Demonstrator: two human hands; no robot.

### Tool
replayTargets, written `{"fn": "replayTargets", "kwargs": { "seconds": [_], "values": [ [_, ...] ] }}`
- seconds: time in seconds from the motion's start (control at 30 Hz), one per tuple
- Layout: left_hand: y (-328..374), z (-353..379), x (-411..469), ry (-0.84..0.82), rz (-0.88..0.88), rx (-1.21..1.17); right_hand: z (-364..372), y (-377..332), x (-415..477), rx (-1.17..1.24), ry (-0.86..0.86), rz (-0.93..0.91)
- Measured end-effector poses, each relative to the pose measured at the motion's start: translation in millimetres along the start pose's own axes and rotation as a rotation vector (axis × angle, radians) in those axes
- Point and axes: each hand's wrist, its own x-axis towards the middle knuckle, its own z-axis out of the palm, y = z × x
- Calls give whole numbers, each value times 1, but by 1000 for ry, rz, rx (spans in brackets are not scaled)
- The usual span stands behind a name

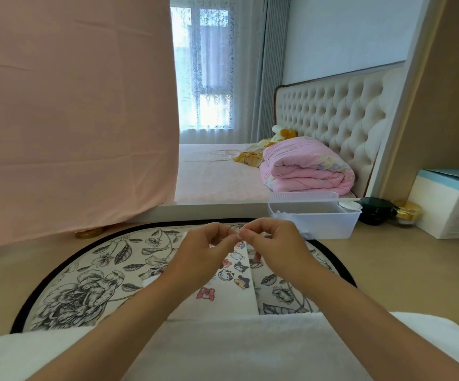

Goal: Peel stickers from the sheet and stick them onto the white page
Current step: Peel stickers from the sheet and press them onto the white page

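The white page (229, 303) lies on a round floral mat (85, 284) in front of me. Several cartoon stickers (226, 275) are stuck on the page. Just above the page's far end, my left hand (203, 254) and my right hand (275, 248) meet fingertip to fingertip. Together they pinch a small pale sticker piece (240, 235). A narrow strip (251, 270) lies along the page's right edge, partly hidden by my right hand. I cannot tell whether that strip is the sticker sheet.
A clear plastic box (315, 218) stands just beyond my right hand. To its right are a dark jar (375, 211), a gold jar (407, 213) and a white and blue carton (449, 204). A pink cloth (71, 119) hangs at the left. A white towel (236, 350) covers my lap.
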Motion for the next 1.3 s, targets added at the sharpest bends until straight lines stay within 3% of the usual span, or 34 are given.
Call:
{"fn": "replayTargets", "kwargs": {
  "seconds": [0.23, 0.4, 0.6, 0.8, 1.0, 1.1, 1.2, 1.3],
  "values": [
    [11, 38, 25, 17, -20, -40, -34, 19, 10, -26, 33, 11],
    [6, 54, 45, 4, -39, 63, -48, 31, 22, -95, 55, 52],
    [2, 59, 62, 31, -65, 97, -68, 45, 55, -209, 199, 64],
    [-1, 52, 61, 13, -87, 150, -84, 49, 87, -565, 336, 20],
    [-6, 40, 52, 3, -136, 111, -82, 47, 96, -608, 275, 94],
    [-3, 33, 46, 4, -170, 60, -71, 28, 81, -548, 218, -19],
    [3, 25, 37, 4, -233, -45, -51, 9, 52, -473, 51, -157],
    [7, 14, 24, -24, -275, -119, -30, 0, 25, -521, -55, -268]
  ]
}}
